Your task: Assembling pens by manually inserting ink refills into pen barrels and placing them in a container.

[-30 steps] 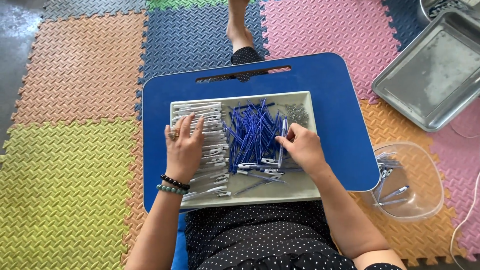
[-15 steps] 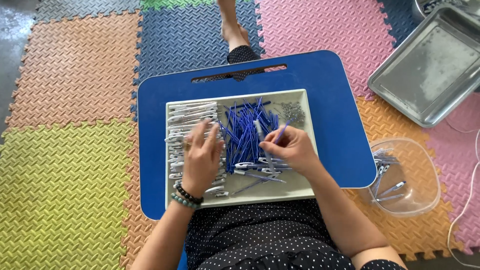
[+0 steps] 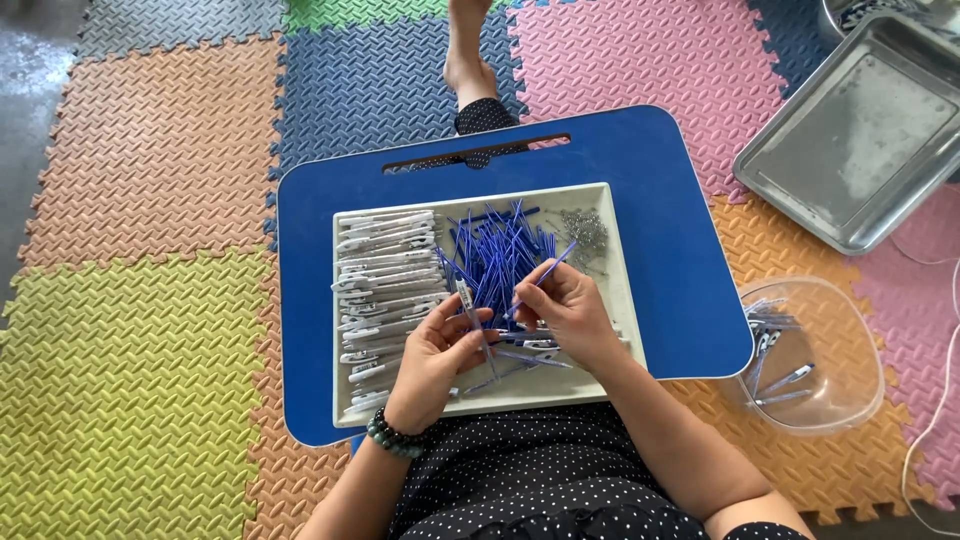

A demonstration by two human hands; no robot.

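A white rectangular tray point(image 3: 622, 300) rests on a blue lap desk point(image 3: 660, 200). Rows of white pen barrels point(image 3: 385, 265) fill its left side, a heap of blue refills point(image 3: 495, 250) lies in the middle, and small metal springs point(image 3: 585, 228) sit at the top right. My left hand point(image 3: 435, 360) holds one white pen barrel point(image 3: 466, 300) upright over the tray. My right hand point(image 3: 570, 310) pinches a blue refill point(image 3: 548, 270) just beside it, angled up to the right.
A clear plastic bowl point(image 3: 810, 355) with several assembled pens stands on the floor mat at my right. A metal tray point(image 3: 860, 130) lies at the upper right. Coloured foam mats point(image 3: 150, 300) cover the floor; my foot point(image 3: 470, 55) stretches ahead.
Both hands lifted from the tray and came together at its middle. The left took up a white barrel; the right raised a blue refill.
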